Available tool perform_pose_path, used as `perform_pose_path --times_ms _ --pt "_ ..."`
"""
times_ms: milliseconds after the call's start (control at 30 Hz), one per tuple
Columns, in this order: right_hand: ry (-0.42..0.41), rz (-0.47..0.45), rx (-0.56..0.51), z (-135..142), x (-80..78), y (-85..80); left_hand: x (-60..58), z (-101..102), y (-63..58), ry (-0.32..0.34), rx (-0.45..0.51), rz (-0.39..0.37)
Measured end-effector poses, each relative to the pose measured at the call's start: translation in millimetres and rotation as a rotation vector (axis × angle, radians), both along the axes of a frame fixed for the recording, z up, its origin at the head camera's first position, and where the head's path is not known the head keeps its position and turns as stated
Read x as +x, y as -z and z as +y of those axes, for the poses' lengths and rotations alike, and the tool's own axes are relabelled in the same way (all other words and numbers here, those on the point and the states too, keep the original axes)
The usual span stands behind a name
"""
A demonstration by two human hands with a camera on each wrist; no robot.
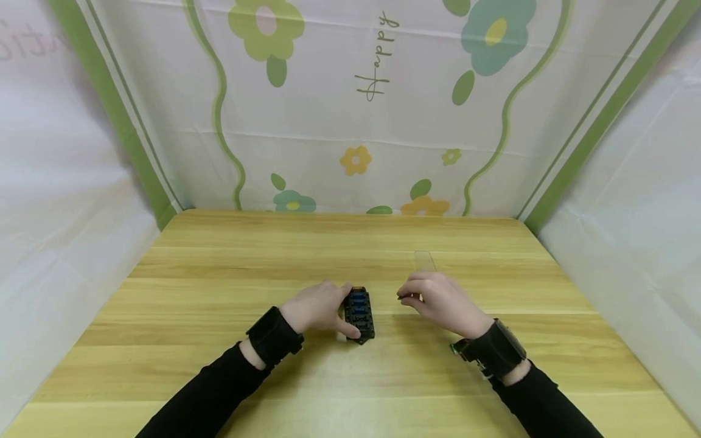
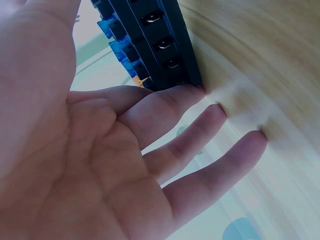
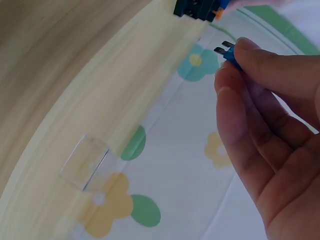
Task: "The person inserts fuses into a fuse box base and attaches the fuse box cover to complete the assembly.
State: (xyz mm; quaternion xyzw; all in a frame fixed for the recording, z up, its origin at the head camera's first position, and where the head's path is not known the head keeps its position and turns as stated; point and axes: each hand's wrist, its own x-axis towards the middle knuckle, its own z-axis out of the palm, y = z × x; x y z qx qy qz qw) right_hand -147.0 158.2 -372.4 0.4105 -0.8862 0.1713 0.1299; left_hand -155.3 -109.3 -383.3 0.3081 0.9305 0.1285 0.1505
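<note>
A black fuse box [image 1: 359, 316] with a row of blue blade fuses and an orange one at its far end lies on the table. My left hand [image 1: 320, 309] grips it by its two ends, thumb at the near end and index finger at the far end. In the left wrist view, the side of the fuse box [image 2: 162, 42] shows metal terminals, and the other fingers spread beside it. To the right, my right hand [image 1: 438, 301] pinches a small blue blade fuse [image 3: 231, 56] between thumb and fingertips, its two metal prongs pointing toward the box, apart from it.
A clear plastic cover [image 1: 424, 260] lies on the wooden table [image 1: 230, 255] just beyond my right hand. Something small and white [image 1: 342, 337] shows beside the box's near end. A flower-printed cloth [image 1: 328, 121] stands behind the table, with white cloth at both sides.
</note>
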Motion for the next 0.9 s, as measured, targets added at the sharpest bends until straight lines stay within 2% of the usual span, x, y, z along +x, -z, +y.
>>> perform_pose_path --times_ms 333,900 --pt "-0.074 0.005 -0.017 -22.1 -0.9 0.1 0.4 0.0 -2.4 0.0 0.013 0.012" --pt "-0.094 -0.037 -0.026 -44.1 0.3 2.0 -2.1 -1.1 1.0 0.002 0.023 0.023"
